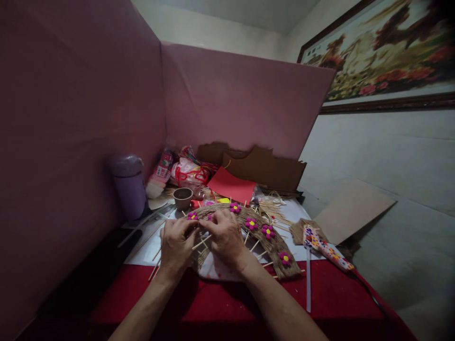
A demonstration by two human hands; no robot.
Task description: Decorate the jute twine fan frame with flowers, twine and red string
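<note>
Brown twine-woven arch with pink flowers (273, 247) is pinched narrowly by left hand (175, 246), pressed just beside by right hand (226, 237), its closure unclear; thin wooden stick (201, 243) between grips best kept unbent

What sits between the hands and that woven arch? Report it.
Nothing visible does. The left hand and right hand both lie directly on the woven arch, at its upper left stretch. Thin sticks poke out from under them, and pink flowers sit along the arch beside the fingers.
</note>
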